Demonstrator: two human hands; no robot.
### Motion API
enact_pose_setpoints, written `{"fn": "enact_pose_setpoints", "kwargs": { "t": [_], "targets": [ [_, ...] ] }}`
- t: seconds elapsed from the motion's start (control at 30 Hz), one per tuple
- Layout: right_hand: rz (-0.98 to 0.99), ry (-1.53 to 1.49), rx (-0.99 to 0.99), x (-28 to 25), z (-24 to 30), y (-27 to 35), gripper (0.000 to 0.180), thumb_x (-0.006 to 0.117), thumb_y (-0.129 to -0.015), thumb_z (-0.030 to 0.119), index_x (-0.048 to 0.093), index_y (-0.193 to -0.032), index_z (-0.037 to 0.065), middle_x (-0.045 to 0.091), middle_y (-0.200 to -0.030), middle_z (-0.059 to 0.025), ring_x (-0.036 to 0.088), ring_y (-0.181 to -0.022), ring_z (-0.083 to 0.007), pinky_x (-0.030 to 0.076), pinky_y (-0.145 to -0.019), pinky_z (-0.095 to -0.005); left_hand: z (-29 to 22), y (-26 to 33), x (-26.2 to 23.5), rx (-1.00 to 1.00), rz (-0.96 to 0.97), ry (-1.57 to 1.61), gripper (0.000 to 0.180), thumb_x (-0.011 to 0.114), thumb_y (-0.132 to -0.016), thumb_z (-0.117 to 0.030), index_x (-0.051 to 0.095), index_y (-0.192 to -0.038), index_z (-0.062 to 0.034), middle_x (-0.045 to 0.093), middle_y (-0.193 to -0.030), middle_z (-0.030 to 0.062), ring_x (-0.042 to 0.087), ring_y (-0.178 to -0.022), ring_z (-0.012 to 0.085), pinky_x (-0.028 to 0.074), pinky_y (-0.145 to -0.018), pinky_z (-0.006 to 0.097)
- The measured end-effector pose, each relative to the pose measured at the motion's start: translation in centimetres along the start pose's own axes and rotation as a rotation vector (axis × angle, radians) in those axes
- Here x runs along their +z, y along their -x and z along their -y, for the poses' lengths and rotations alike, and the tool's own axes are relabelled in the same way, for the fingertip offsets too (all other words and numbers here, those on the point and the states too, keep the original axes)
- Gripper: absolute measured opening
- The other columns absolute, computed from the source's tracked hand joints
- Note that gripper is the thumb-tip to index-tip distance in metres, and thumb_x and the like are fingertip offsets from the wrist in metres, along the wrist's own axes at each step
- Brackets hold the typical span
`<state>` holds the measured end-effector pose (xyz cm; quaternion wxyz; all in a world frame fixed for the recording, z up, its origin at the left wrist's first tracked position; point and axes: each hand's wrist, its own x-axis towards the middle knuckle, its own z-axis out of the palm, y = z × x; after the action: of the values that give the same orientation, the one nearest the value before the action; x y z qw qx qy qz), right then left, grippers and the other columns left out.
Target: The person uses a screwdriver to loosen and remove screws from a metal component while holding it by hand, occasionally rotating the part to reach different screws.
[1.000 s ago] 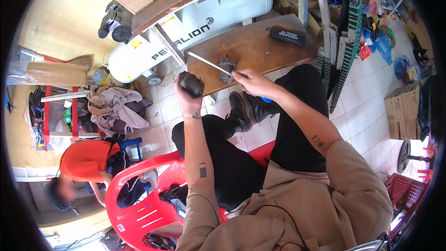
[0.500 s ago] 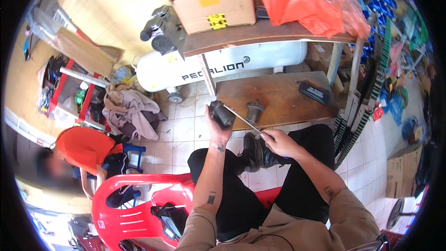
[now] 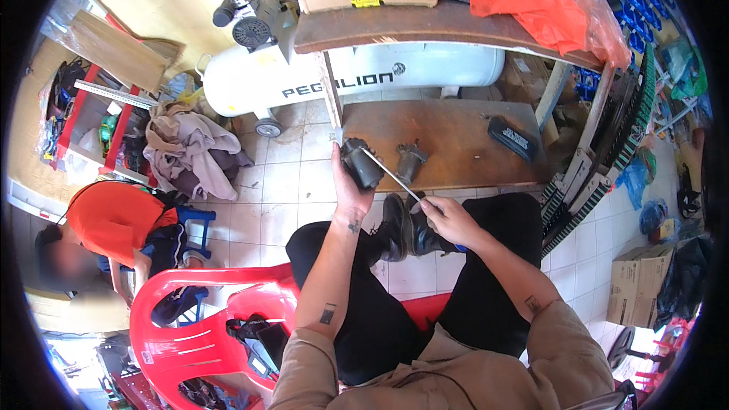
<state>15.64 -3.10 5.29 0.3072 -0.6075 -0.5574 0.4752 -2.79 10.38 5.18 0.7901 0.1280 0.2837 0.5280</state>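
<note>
Head view, mid-frame: left hand [image 3: 348,186] is clamped around a dark motor part [image 3: 361,165] while right hand [image 3: 448,220] pinches a thin metal rod [image 3: 391,175] against it. Probing or prying looks underway; next calls for steady tip pressure.

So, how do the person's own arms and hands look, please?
Both hands are bare, without gloves: left hand, right hand. The sleeves are short, of tan cloth, and end near the elbows. Small dark tattoos mark the left wrist, the left forearm near the elbow, and the right forearm.
</note>
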Motion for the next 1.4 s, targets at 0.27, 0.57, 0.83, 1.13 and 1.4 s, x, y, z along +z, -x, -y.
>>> {"fn": "enact_pose_setpoints", "kwargs": {
  "t": [0.27, 0.57, 0.83, 1.13, 1.4],
  "targets": [
    [0.015, -0.046, -0.016, 1.4, -0.2, -0.3, 0.037, 0.047, -0.103, 0.033, 0.063, -0.099, 0.000, 0.053, -0.064, -0.0073, 0.052, -0.059, -0.0180, 0.043, -0.060, -0.0356, 0.5, 0.1, -0.6, -0.049, 0.076, 0.032, 0.051, 0.051, -0.094, -0.060, 0.056, -0.105, -0.0105, 0.059, -0.086, 0.0060, 0.058, -0.073, 0.0180, 0.051, -0.066, 0.031],
    [0.087, -0.220, 0.090, 2.2, 0.6, 0.2, 0.030, 0.043, -0.106, 0.028, 0.061, -0.106, 0.003, 0.036, -0.060, 0.0068, 0.034, -0.049, -0.0033, 0.027, -0.044, -0.0224, 0.2, 0.4, -0.8, -0.079, 0.054, 0.048, 0.052, 0.047, -0.095, -0.063, 0.054, -0.103, -0.0123, 0.059, -0.085, 0.0050, 0.057, -0.071, 0.0176, 0.050, -0.062, 0.032],
    [0.222, -0.511, 0.303, 1.6, 1.8, 0.6, 0.031, 0.039, -0.107, 0.029, 0.058, -0.110, 0.004, 0.030, -0.060, 0.0081, 0.027, -0.047, -0.0026, 0.023, -0.043, -0.0218, 0.3, 0.2, -1.0, -0.099, 0.039, 0.046, 0.048, 0.050, -0.094, -0.062, 0.054, -0.101, -0.0146, 0.060, -0.082, 0.0036, 0.058, -0.071, 0.0180, 0.049, -0.063, 0.034],
    [0.431, -0.970, 0.439, 1.1, 1.5, 0.7, 0.023, 0.042, -0.106, 0.030, 0.052, -0.097, 0.012, 0.029, -0.060, 0.0074, 0.028, -0.045, -0.0051, 0.021, -0.040, -0.0235, 0.5, 0.3, -0.9, -0.100, 0.037, 0.036, 0.051, 0.051, -0.093, -0.062, 0.056, -0.102, -0.0118, 0.059, -0.086, 0.0051, 0.055, -0.071, 0.0168, 0.049, -0.063, 0.030],
    [0.537, -1.158, 0.424, 1.8, 1.0, 0.5, 0.035, 0.036, -0.107, 0.032, 0.058, -0.111, 0.005, 0.028, -0.058, 0.0066, 0.026, -0.043, -0.0037, 0.020, -0.038, -0.0217, 1.0, 0.1, -0.8, -0.007, -0.031, -0.040, 0.050, 0.051, -0.094, -0.061, 0.052, -0.102, -0.0115, 0.057, -0.083, 0.0057, 0.056, -0.071, 0.0182, 0.048, -0.064, 0.034]
  ]
}}
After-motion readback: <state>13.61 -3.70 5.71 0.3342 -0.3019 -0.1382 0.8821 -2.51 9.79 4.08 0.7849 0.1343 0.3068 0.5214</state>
